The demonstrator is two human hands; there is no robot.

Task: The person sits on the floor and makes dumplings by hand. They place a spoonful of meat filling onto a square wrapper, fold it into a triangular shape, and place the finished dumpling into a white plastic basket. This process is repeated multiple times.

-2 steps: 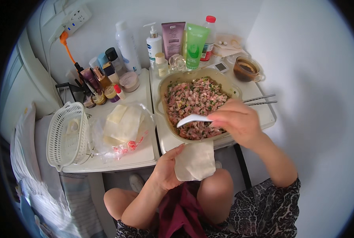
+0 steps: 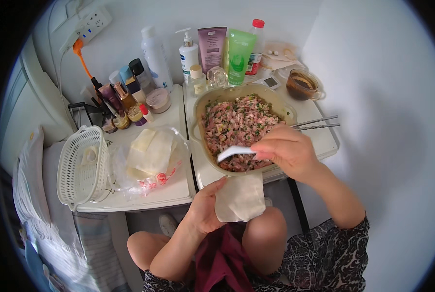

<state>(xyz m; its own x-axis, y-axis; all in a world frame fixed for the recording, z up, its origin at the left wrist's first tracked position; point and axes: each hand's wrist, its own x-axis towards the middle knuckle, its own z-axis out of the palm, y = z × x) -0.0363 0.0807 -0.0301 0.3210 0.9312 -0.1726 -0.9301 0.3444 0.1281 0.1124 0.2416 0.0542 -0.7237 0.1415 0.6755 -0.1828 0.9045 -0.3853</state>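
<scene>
My left hand (image 2: 208, 208) holds a pale square dough wrapper (image 2: 240, 198) below the near rim of the basin, thumb on its upper edge. In my right hand (image 2: 288, 150) the fingers are closed on the handle of a white plastic spoon (image 2: 236, 152). The spoon's head is over the near left part of the minced meat filling (image 2: 242, 118), which is pink with green bits; whether it touches the meat I cannot tell. The filling lies in a beige two-handled basin (image 2: 196, 130). More wrappers (image 2: 151, 152) lie stacked on an open clear plastic bag (image 2: 121, 168) to the left.
A white plastic basket (image 2: 67, 176) stands at the table's left edge. Chopsticks (image 2: 317, 122) stick out past the basin's right rim. Behind are a glass cup of dark drink (image 2: 302, 86), a green tube (image 2: 240, 57), a red-capped bottle (image 2: 256, 48) and several cosmetics.
My right hand has shifted slightly left and down with the spoon. The left hand and the wrapper stay in place.
</scene>
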